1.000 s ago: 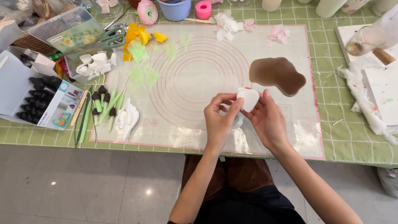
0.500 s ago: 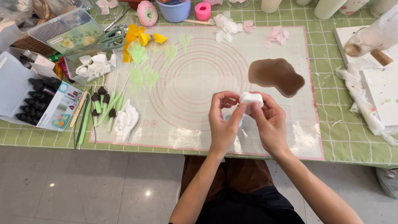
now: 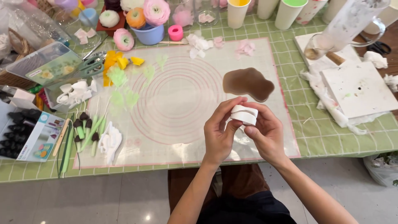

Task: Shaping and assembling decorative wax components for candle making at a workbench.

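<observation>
Both my hands hold one small white lump of soft clay over the translucent work mat with pink rings. My left hand pinches it from the left with thumb and fingers. From the right, my right hand grips it, thumb under the lump. The clay looks folded into two layers. A flat brown clay sheet lies on the mat just beyond my hands.
Green clay leaves, yellow pieces and stemmed buds lie at the mat's left. A box of dark tools sits far left. Clay flowers, cups and white boards line the back and right.
The hands drew slightly nearer the table edge and turned the white clay; it went from a flat upright piece to a folded, thicker lump held sideways.
</observation>
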